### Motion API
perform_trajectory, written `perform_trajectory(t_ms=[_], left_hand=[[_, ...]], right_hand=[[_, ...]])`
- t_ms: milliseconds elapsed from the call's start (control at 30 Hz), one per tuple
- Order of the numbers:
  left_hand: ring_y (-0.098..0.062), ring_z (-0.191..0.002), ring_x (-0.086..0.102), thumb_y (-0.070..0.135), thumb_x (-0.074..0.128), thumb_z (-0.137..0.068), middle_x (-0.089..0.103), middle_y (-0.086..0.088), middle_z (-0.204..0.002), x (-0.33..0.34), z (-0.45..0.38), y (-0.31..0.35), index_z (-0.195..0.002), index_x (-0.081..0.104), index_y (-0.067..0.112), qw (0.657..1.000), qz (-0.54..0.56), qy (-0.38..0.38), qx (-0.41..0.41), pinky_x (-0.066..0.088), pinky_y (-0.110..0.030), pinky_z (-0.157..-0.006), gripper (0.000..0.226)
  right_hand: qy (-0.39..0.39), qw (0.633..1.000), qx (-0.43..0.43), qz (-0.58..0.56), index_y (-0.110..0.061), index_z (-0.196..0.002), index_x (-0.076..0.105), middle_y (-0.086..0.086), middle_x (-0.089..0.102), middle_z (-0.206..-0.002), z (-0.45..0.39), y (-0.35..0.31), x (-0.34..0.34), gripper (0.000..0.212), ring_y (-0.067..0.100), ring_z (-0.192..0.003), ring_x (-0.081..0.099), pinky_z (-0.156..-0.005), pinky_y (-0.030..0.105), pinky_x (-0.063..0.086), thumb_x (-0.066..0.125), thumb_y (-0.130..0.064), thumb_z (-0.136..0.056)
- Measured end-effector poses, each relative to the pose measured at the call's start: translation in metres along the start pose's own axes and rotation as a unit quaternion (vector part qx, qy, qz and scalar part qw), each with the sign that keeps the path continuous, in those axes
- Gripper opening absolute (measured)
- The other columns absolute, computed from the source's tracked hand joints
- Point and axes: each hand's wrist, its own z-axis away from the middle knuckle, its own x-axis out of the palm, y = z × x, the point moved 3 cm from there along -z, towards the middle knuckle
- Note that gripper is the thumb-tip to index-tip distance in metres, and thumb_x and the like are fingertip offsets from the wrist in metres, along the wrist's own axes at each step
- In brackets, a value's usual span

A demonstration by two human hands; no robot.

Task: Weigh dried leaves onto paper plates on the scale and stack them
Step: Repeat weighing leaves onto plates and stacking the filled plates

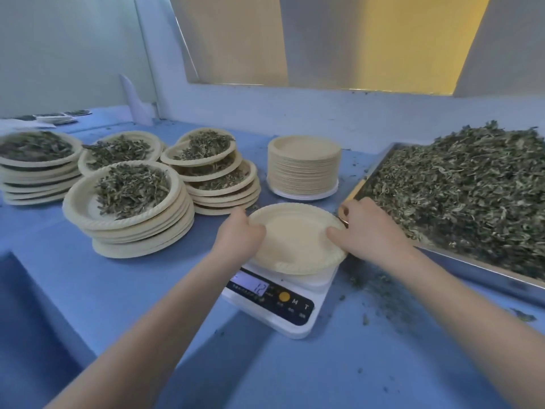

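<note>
Head view: empty paper plate (295,237) on the scale (283,302), gripped at opposite rims by left hand (240,231) and right hand (365,228), fingers curled over the edges. Probably light, thin, easily bent; best held by the fluted rim. Dried leaves (460,196) heaped in the tray (472,267) just right: brittle, loose, likely to scatter.

paper plate (295,240) on scale: matt cream pulp, crimped rim | scale (283,302): glossy white plastic, black glossy panel | far stack of empty plates (303,166): matt, ribbed edges | tray (483,270) right: brushed metal rim | dried leaves (460,196): rough, crinkled, dull green | table (118,290): smooth matt blue surface
</note>
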Motion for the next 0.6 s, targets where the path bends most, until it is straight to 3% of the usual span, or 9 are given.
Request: perform_trajectory(t_ms=[67,100,133,200,400,600], left_hand=[[-0.01,-0.085,0.047,0.021,0.048,-0.089,0.043,0.002,-0.109,-0.002,-0.002,-0.001,-0.111,0.046,0.025,1.0,0.006,0.012,0.009,0.041,-0.033,-0.08,0.023],[-0.013,-0.096,0.049,0.025,0.049,-0.089,0.045,0.001,-0.116,-0.004,-0.004,-0.003,-0.126,0.045,0.024,1.0,0.014,0.016,0.014,0.04,-0.032,-0.082,0.037],[-0.017,-0.109,0.049,0.028,0.051,-0.089,0.047,0.0,-0.127,-0.007,-0.006,-0.003,-0.138,0.038,0.021,0.999,0.029,0.02,0.014,0.04,-0.032,-0.086,0.051],[-0.019,-0.119,0.047,0.034,0.054,-0.088,0.047,0.0,-0.136,-0.012,-0.009,-0.005,-0.143,0.036,0.021,0.997,0.075,0.031,0.01,0.041,-0.034,-0.091,0.059],[-0.014,-0.092,0.063,0.027,0.059,-0.088,0.064,0.001,-0.108,-0.016,-0.006,-0.026,-0.105,0.062,0.022,0.966,0.246,0.075,-0.007,0.052,-0.036,-0.086,0.017],[-0.019,-0.093,0.067,0.029,0.063,-0.086,0.067,-0.005,-0.106,-0.019,-0.007,-0.037,-0.108,0.064,0.018,0.967,0.25,0.042,0.01,0.054,-0.039,-0.086,0.025]], right_hand=[[0.003,1.0,0.013,-0.012,-0.015,-0.136,0.038,0.011,0.039,-0.131,-0.003,0.0,0.0,0.057,0.03,-0.112,0.05,-0.082,0.038,0.043,0.052,-0.044,-0.088],[0.017,0.999,0.013,-0.026,-0.017,-0.14,0.035,0.012,0.037,-0.135,-0.006,-0.001,0.0,0.061,0.03,-0.116,0.048,-0.086,0.038,0.043,0.051,-0.045,-0.089],[0.035,0.999,0.006,-0.039,-0.018,-0.139,0.038,0.012,0.039,-0.132,-0.009,-0.002,-0.002,0.058,0.03,-0.116,0.048,-0.088,0.039,0.043,0.051,-0.045,-0.089],[0.053,0.997,-0.007,-0.061,-0.019,-0.131,0.047,0.011,0.047,-0.123,-0.014,-0.004,-0.004,0.051,0.026,-0.114,0.047,-0.089,0.039,0.044,0.051,-0.045,-0.088],[0.076,0.99,-0.037,-0.114,-0.027,-0.117,0.06,0.005,0.053,-0.116,-0.016,-0.01,0.001,0.034,0.021,-0.109,0.051,-0.092,0.037,0.041,0.056,-0.043,-0.087],[0.076,0.986,-0.05,-0.14,-0.028,-0.111,0.063,0.0,0.055,-0.112,-0.021,-0.008,0.002,0.027,0.014,-0.102,0.053,-0.085,0.031,0.038,0.057,-0.04,-0.088]])
